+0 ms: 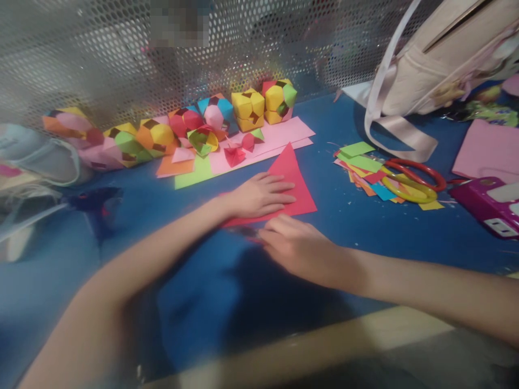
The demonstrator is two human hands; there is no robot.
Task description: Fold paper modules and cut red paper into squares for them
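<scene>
On the desk (pixel 357 229), your left hand (pixel 263 195) lies spread over red paper (pixel 300 189); your right hand (pixel 300 247) curls by its near edge, whether pinching I cannot tell.

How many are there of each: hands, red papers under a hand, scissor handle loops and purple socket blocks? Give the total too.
Hands: 2 (left hand, right hand)
Red paper under the left hand: 1
Scissor handle loops: 2 (red loop, yellow loop)
Purple socket block: 1
Total: 6

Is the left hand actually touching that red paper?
Touching: the head view shows the left hand lying flat, palm down, on the red paper.
</scene>
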